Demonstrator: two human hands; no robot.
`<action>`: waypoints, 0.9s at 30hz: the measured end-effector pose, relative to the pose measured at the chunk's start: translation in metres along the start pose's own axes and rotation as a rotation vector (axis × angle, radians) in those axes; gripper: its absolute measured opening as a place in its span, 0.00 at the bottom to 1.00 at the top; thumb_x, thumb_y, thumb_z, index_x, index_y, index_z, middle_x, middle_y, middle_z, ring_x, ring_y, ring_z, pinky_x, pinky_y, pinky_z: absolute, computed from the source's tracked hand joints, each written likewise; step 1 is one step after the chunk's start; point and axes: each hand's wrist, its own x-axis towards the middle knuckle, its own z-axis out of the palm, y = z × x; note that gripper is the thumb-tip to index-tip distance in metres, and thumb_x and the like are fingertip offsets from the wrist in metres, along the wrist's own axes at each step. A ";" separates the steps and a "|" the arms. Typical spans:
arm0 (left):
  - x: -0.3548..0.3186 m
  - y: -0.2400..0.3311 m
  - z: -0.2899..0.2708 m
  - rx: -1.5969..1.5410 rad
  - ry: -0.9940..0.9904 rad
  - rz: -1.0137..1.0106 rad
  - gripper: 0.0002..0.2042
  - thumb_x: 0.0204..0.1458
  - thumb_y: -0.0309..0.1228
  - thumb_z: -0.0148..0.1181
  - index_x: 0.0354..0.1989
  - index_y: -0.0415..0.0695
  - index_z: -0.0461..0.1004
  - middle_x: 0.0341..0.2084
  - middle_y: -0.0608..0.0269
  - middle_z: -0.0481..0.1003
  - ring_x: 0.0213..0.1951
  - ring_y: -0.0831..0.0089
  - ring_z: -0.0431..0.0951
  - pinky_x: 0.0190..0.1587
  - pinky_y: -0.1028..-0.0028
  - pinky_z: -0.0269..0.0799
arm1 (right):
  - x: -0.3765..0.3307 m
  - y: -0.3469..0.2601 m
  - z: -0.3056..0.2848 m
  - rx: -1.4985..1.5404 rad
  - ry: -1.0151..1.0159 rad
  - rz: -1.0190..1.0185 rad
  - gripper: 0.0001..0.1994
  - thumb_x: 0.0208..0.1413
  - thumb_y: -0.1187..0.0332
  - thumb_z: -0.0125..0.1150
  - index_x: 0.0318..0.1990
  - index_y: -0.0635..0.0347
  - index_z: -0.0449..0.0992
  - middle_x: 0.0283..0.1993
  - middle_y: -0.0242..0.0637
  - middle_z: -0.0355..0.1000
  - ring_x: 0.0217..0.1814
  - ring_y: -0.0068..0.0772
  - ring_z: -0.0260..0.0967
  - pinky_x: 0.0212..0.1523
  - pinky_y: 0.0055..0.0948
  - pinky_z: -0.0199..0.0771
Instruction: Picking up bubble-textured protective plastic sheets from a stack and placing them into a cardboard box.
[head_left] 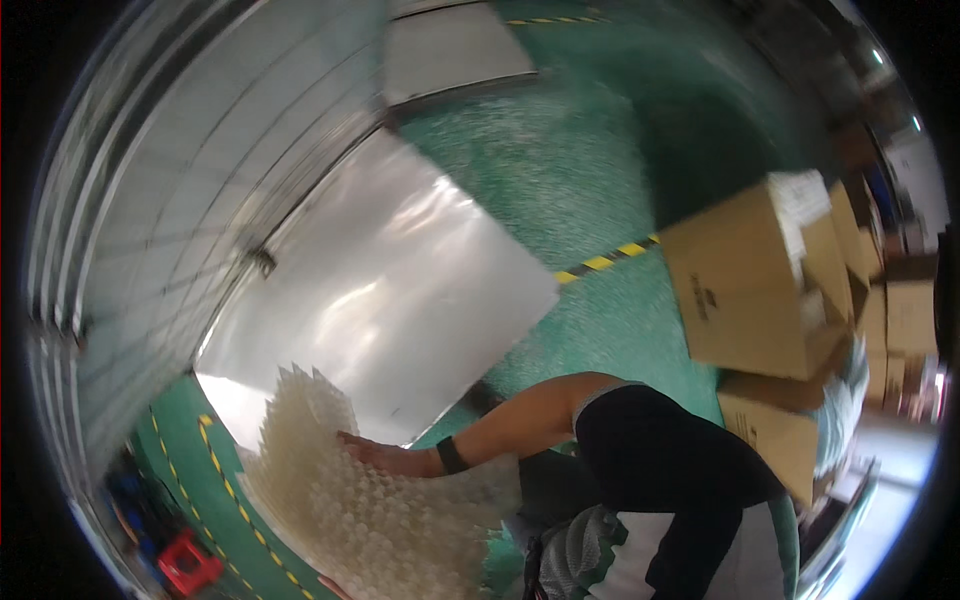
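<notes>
My left hand [385,457], a black band on its wrist, lies flat on a stack of white bumpy plastic trays [350,510] at the lower left. Its fingers rest on the top tray and do not curl around anything. The arm reaches there from my black-sleeved shoulder at the lower right. A skin-coloured sliver [335,587] shows at the bottom edge beside the stack. It may be my right hand, but too little of it shows to tell its grip. The whole view is tilted and blurred.
A shiny metal sheet [400,280] lies on the green floor behind the trays. A panelled metal wall [150,200] curves along the left. Stacked cardboard boxes [760,280] stand at the right. Yellow-black tape [605,261] crosses the floor. A red object [185,565] sits at the lower left.
</notes>
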 end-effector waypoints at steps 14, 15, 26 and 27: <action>-0.140 0.310 0.232 -0.355 0.098 -0.474 0.28 0.60 0.49 0.32 0.62 0.42 0.49 0.56 0.54 0.60 0.56 0.67 0.62 0.56 0.67 0.60 | -0.181 -0.191 -0.056 0.464 0.505 -0.254 0.30 0.63 0.51 0.32 0.67 0.50 0.33 0.71 0.31 0.28 0.72 0.29 0.28 0.69 0.34 0.33; -0.134 0.320 0.248 -0.328 0.080 -0.471 0.28 0.60 0.49 0.32 0.62 0.42 0.49 0.56 0.54 0.60 0.56 0.67 0.62 0.56 0.67 0.60 | -0.203 -0.237 -0.057 0.579 0.569 -0.292 0.30 0.63 0.50 0.32 0.67 0.49 0.35 0.71 0.32 0.31 0.71 0.29 0.31 0.68 0.34 0.36; 0.126 0.294 0.507 0.384 -0.651 -0.225 0.24 0.61 0.43 0.29 0.60 0.40 0.51 0.53 0.56 0.62 0.52 0.69 0.65 0.54 0.69 0.62 | -0.441 -0.444 -0.156 1.180 0.603 -0.909 0.29 0.58 0.43 0.38 0.61 0.51 0.59 0.60 0.37 0.59 0.59 0.35 0.58 0.58 0.38 0.60; 0.149 0.285 0.529 0.500 -0.741 -0.122 0.25 0.61 0.45 0.28 0.61 0.41 0.51 0.53 0.55 0.62 0.52 0.69 0.66 0.53 0.69 0.64 | -0.454 -0.466 -0.162 1.253 0.915 -0.783 0.33 0.57 0.39 0.32 0.62 0.50 0.56 0.63 0.38 0.56 0.61 0.39 0.56 0.60 0.42 0.57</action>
